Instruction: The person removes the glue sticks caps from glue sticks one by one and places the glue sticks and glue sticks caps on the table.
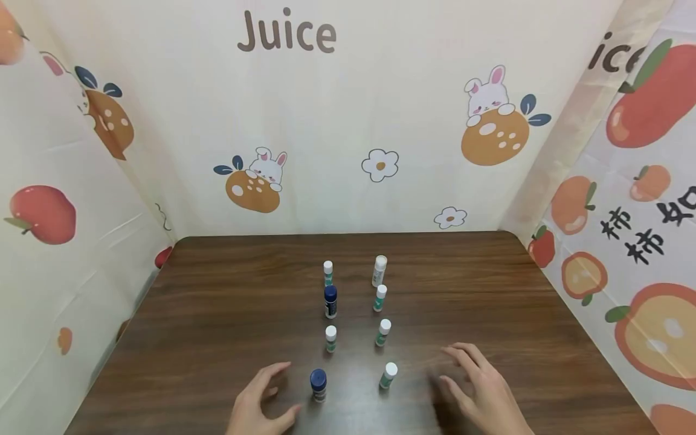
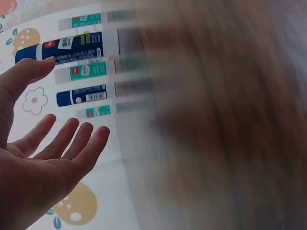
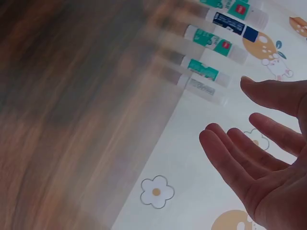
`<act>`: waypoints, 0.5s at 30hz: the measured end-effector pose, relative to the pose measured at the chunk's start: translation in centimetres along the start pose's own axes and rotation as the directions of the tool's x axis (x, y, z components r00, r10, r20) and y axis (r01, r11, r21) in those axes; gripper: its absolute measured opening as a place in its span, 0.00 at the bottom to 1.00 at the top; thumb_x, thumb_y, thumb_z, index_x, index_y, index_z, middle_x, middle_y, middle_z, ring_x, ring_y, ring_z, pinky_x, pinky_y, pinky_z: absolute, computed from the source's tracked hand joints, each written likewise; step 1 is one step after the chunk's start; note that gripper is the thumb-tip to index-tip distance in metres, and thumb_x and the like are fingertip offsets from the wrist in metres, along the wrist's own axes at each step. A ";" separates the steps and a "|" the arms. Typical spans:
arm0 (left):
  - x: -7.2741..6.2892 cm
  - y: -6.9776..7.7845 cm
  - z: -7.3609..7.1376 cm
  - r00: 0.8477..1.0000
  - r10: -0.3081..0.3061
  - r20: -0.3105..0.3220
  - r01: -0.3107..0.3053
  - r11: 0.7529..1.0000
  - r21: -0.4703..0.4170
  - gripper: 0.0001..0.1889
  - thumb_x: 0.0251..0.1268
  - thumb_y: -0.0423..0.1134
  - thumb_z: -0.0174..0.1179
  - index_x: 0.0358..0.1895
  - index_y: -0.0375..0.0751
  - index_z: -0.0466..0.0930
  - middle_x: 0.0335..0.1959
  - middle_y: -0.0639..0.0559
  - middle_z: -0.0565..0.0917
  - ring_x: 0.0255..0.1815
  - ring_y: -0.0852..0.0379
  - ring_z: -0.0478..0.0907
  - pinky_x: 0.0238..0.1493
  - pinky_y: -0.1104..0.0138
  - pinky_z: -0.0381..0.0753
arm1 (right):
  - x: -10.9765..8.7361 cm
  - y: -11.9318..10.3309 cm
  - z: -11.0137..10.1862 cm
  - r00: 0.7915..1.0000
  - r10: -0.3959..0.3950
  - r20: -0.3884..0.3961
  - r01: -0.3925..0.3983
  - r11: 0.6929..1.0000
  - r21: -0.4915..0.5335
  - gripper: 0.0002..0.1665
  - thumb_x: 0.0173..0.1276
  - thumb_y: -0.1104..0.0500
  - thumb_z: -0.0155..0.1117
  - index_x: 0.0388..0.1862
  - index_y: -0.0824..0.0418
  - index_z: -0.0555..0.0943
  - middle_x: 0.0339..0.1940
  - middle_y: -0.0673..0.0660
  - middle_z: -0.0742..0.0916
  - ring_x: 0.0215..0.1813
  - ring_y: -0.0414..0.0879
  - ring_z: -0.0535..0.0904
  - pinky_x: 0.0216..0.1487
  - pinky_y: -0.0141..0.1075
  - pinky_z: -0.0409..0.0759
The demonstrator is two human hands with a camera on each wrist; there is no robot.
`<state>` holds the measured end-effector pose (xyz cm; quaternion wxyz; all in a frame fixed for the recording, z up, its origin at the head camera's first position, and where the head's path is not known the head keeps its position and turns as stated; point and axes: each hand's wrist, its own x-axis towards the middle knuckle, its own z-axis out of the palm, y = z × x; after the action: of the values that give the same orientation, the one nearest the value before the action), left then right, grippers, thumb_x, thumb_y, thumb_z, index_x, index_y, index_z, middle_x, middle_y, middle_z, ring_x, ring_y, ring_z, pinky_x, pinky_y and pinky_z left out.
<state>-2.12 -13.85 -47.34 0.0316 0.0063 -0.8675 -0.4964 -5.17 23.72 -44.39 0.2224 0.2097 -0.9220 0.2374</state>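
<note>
Several glue sticks stand upright on the table in two columns. My left hand [image 1: 260,400] is just left of the nearest navy-capped glue stick [image 1: 318,385], thumb and fingers spread apart with nothing between them. Farther back in that column are a white-capped green glue stick [image 1: 330,339], another navy one [image 1: 330,302] and a small green one [image 1: 328,273]. My right hand [image 1: 484,386] hovers right of the nearest green glue stick [image 1: 388,375], fingers loosely bent and holding nothing. Behind that one are two more green sticks and a white glue stick [image 1: 379,270] at the far end.
The dark wooden table [image 1: 234,290] has rounded far corners. A pale printed curtain [image 1: 326,109] hangs along its far edge, with more printed cloth on the left and right sides. Both wrist views show the glue sticks side-on against the curtain.
</note>
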 end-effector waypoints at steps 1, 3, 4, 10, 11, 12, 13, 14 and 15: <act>0.0 0.1 0.0 1.000 -0.022 0.016 0.023 0.999 -0.026 0.33 0.36 0.33 0.77 0.54 0.43 0.77 0.50 0.51 0.79 0.52 0.49 0.77 0.44 0.66 0.81 | 0.1 -0.1 0.0 1.000 -0.011 -0.007 0.011 1.000 0.019 0.34 0.40 0.66 0.79 0.50 0.53 0.79 0.46 0.45 0.78 0.32 0.34 0.75 0.29 0.24 0.76; 0.1 0.2 0.1 0.997 -0.057 0.048 0.060 0.996 -0.067 0.33 0.37 0.32 0.76 0.54 0.42 0.76 0.51 0.48 0.78 0.54 0.47 0.76 0.45 0.65 0.81 | 0.4 -0.4 0.0 0.999 -0.038 -0.025 0.039 0.998 0.057 0.35 0.39 0.68 0.78 0.50 0.53 0.79 0.46 0.46 0.78 0.32 0.34 0.76 0.29 0.22 0.75; 0.2 0.2 0.2 0.995 -0.076 0.063 0.081 0.993 -0.084 0.32 0.38 0.33 0.76 0.54 0.43 0.76 0.52 0.48 0.78 0.55 0.46 0.75 0.46 0.66 0.81 | 0.6 -0.5 -0.1 0.998 -0.048 -0.032 0.050 0.996 0.073 0.35 0.39 0.69 0.78 0.50 0.53 0.79 0.46 0.46 0.78 0.32 0.34 0.76 0.30 0.21 0.75; 0.5 0.4 0.8 0.991 -0.088 0.100 0.105 0.979 -0.174 0.31 0.39 0.32 0.76 0.53 0.41 0.76 0.52 0.45 0.78 0.56 0.46 0.74 0.47 0.67 0.80 | 1.7 -1.6 -0.3 0.995 -0.092 -0.032 0.096 0.980 0.172 0.32 0.42 0.69 0.76 0.49 0.54 0.80 0.45 0.48 0.79 0.33 0.35 0.76 0.32 0.23 0.75; 0.5 0.4 0.9 0.991 -0.083 0.108 0.102 0.977 -0.185 0.31 0.40 0.33 0.76 0.53 0.41 0.75 0.52 0.45 0.78 0.56 0.45 0.74 0.47 0.67 0.80 | 1.8 -1.8 -0.3 0.995 -0.099 -0.025 0.102 0.977 0.189 0.31 0.43 0.69 0.76 0.49 0.55 0.80 0.44 0.49 0.80 0.34 0.35 0.76 0.32 0.23 0.75; 0.5 0.4 1.0 0.990 -0.080 0.115 0.102 0.975 -0.196 0.31 0.40 0.33 0.76 0.53 0.41 0.75 0.52 0.45 0.78 0.56 0.45 0.74 0.47 0.67 0.80 | 1.9 -2.0 -0.3 0.995 -0.103 -0.016 0.104 0.974 0.203 0.29 0.44 0.69 0.75 0.48 0.55 0.79 0.44 0.49 0.80 0.35 0.36 0.76 0.32 0.23 0.75; 0.6 0.5 1.0 0.989 -0.079 0.125 0.104 0.973 -0.207 0.30 0.40 0.33 0.76 0.53 0.41 0.75 0.52 0.44 0.78 0.56 0.45 0.74 0.47 0.67 0.80 | 2.0 -2.1 -0.3 0.994 -0.105 -0.006 0.104 0.971 0.214 0.28 0.45 0.68 0.75 0.48 0.56 0.79 0.44 0.49 0.80 0.35 0.36 0.76 0.32 0.23 0.76; 0.6 0.5 1.1 0.988 -0.079 0.136 0.107 0.970 -0.217 0.30 0.41 0.34 0.75 0.53 0.41 0.75 0.52 0.44 0.78 0.56 0.44 0.74 0.47 0.67 0.80 | 2.1 -2.3 -0.2 0.994 -0.109 -0.005 0.107 0.969 0.225 0.28 0.45 0.68 0.75 0.48 0.57 0.80 0.44 0.49 0.80 0.36 0.37 0.76 0.31 0.23 0.76; 0.7 0.5 1.2 0.987 -0.071 0.146 0.103 0.969 -0.226 0.30 0.42 0.35 0.75 0.53 0.40 0.75 0.52 0.43 0.78 0.56 0.44 0.74 0.47 0.67 0.80 | 2.2 -2.4 -0.2 0.994 -0.107 0.000 0.104 0.968 0.230 0.27 0.45 0.68 0.75 0.47 0.57 0.80 0.43 0.49 0.80 0.36 0.36 0.76 0.31 0.23 0.76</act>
<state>-2.83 -12.62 -47.46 -0.0492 0.0068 -0.8023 -0.5948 -5.74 21.27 -42.30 0.2033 0.2843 -0.8773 0.3289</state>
